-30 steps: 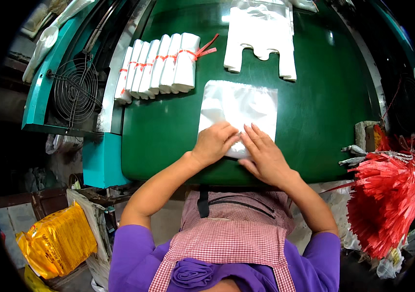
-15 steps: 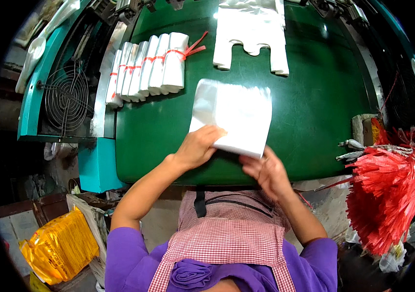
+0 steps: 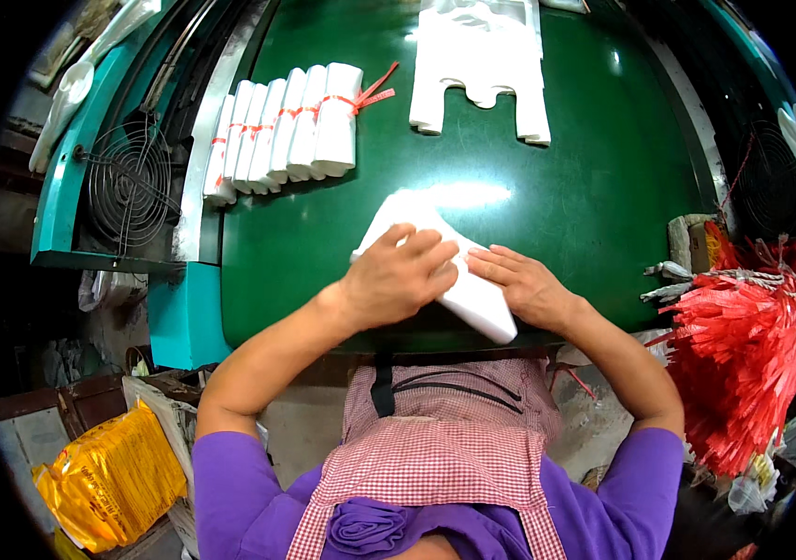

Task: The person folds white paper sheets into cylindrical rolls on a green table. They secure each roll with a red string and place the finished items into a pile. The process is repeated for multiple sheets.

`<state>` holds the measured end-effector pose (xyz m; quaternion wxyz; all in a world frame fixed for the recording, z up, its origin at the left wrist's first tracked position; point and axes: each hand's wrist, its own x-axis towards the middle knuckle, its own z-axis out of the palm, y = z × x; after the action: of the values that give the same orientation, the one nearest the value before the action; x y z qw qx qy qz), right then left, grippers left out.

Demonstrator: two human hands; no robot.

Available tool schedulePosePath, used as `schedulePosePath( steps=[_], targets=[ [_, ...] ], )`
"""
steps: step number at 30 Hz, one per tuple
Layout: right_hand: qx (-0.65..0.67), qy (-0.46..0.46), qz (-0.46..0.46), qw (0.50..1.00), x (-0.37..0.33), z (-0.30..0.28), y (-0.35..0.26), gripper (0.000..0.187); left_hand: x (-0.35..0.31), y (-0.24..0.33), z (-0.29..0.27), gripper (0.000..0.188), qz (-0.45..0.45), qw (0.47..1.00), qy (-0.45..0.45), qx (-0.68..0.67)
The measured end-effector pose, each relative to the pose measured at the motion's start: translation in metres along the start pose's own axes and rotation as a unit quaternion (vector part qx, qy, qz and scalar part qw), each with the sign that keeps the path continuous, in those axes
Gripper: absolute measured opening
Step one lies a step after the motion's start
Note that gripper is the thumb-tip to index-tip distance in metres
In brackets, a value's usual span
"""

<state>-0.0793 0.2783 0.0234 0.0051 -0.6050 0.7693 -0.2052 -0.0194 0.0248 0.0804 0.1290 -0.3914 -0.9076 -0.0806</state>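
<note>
A folded bundle of white plastic bags lies slantwise near the front of the green table. My left hand is closed over its middle, with the fingers curled on the plastic and covering part of it. From the other side my right hand rests its fingers, stretched out, along the bundle's right edge. Farther back lies a flat stack of white vest-type bags, handles toward me. At the left, several white rolled bag bundles tied with red strips sit side by side.
A large bunch of red plastic strips hangs at the table's right corner. Teal machine framing and a round wire fan guard flank the left side. Down at the lower left lies a yellow shiny pack.
The bag bundle has gone from a wide flat rectangle to a narrower, slanted shape. My right hand moved up onto it, and my left hand shifted over its middle. Dark machine fittings left the top edge.
</note>
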Motion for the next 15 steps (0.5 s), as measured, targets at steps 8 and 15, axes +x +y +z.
schedulePosePath(
  steps=[8, 15],
  targets=[
    [0.204, -0.104, 0.265, 0.937, 0.004, -0.037, -0.055, 0.056, -0.037, 0.027, 0.032, 0.032, -0.154, 0.972, -0.112, -0.134],
    [0.111, 0.019, 0.208, 0.972, -0.006, -0.014, -0.065, 0.039, -0.064, 0.016, 0.008, 0.03, -0.237, 0.93, -0.092, -0.267]
  ],
)
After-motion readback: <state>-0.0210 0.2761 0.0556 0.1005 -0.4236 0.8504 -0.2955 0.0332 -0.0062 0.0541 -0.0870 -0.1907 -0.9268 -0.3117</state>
